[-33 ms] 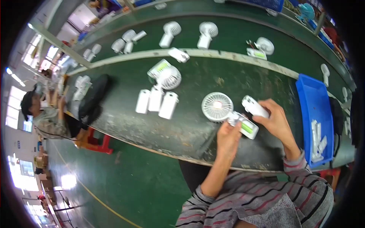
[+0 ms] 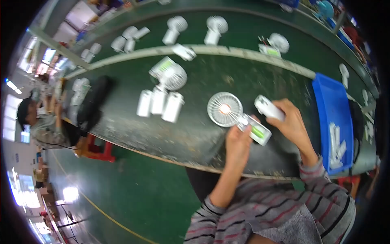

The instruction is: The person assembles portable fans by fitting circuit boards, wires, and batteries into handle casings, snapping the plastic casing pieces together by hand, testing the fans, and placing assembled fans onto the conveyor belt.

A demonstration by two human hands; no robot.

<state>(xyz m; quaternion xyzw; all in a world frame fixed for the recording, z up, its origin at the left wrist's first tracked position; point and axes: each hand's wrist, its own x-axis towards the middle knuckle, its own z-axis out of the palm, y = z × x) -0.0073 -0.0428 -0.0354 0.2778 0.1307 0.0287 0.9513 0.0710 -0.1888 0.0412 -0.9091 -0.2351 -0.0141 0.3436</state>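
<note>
A white handheld fan (image 2: 224,109) is in front of me, its round grille up and to the left of its handle. The handle lies uncovered, showing a green battery (image 2: 257,131) inside. My left hand (image 2: 239,142) grips this handle near the fan's neck, fingers closed. Just to the right, my right hand (image 2: 291,122) pinches a white handle cover (image 2: 269,108) above the table. The cover is apart from the fan. Part of the handle is hidden behind my left fingers.
On the green table (image 2: 203,146), left of the fan, lie several white handle covers (image 2: 172,107) and another opened fan (image 2: 174,77). A blue bin (image 2: 321,110) with white parts stands at the right. More fans (image 2: 217,25) lie beyond the pale ledge (image 2: 227,50). A co-worker (image 2: 44,118) sits far left.
The whole scene has shifted slightly up and left in the view. Both hands keep their hold, and the cover stays apart from the fan.
</note>
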